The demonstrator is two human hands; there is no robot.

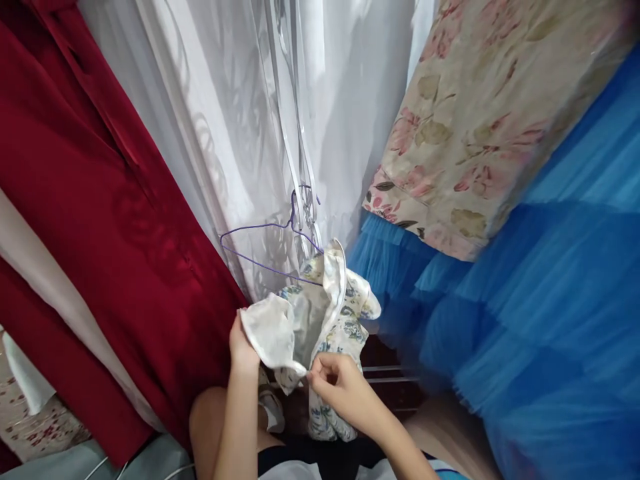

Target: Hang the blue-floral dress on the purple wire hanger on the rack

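Observation:
A white garment with a blue and yellow floral print (345, 333) hangs partly on a purple wire hanger (260, 228). One side of it is over the hanger's right arm; the hanger's left arm is bare. My left hand (243, 341) is closed on the garment's white inner edge at the left, its fingers mostly hidden behind the cloth. My right hand (340, 387) pinches the tip of that same edge between thumb and fingers, in front of the garment's lower part. The cloth between my hands is folded open, showing its pale inside.
The hanger's hook is caught among white straps (286, 133) hanging before a white curtain (345, 87). Dark red fabric (110, 200) hangs on the left. On the right are a pink floral cloth (440, 140) and layered blue tulle (560, 307). My bare knees are below.

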